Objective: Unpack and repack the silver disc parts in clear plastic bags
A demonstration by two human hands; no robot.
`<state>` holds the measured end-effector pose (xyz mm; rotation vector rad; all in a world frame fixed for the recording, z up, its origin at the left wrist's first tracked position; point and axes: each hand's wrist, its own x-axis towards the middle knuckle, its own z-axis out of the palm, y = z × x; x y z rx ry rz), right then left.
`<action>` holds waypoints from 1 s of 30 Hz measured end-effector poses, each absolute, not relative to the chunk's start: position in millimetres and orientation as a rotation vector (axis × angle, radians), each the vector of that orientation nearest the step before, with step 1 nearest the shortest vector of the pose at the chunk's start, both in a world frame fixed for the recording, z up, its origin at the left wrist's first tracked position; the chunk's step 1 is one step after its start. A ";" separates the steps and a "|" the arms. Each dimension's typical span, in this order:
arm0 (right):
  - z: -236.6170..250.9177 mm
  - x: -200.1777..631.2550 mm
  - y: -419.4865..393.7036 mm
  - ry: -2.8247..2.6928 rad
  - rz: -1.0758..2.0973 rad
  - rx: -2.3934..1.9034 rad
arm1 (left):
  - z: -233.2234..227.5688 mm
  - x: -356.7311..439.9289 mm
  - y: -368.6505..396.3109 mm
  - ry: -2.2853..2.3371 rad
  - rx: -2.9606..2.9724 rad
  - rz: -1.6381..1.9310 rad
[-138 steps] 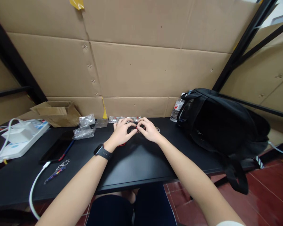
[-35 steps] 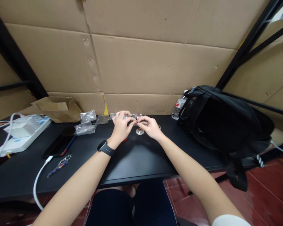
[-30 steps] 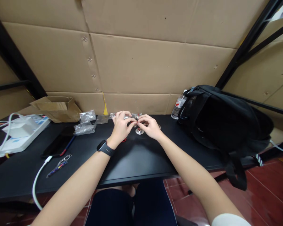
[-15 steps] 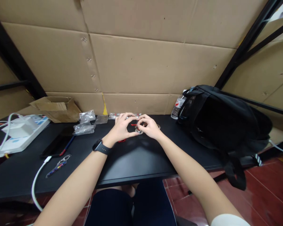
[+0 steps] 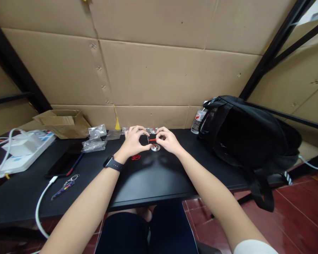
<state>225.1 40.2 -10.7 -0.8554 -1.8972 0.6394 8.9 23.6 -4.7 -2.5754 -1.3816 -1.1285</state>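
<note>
While stretched sideways, red cord point(image 5: 153, 140): apparently held straight for control.
Left hand point(image 5: 132, 141): curled around thin edge-on piece point(image 5: 148, 140), likely leaving its face reachable.
Right hand point(image 5: 167, 140): pinching red cord.
Silver disc point(image 5: 155, 147): flat on black table point(image 5: 153, 183), near both hands.

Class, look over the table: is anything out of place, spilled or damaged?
At the right end of the table, the strap of the black backpack dangles past the front edge, which looks untidy. Nothing else stands out; no spill or breakage shows.
</note>
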 end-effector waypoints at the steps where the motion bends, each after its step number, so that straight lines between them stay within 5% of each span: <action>1: -9.7 226.9 40.3 -1.902 0.626 -0.855 | -5.3 7.4 24.8 -1.392 -2.587 -1.133; 30: -40.3 234.8 52.6 -2.396 0.267 -1.110 | -21.0 3.0 33.8 -1.499 -2.658 -0.818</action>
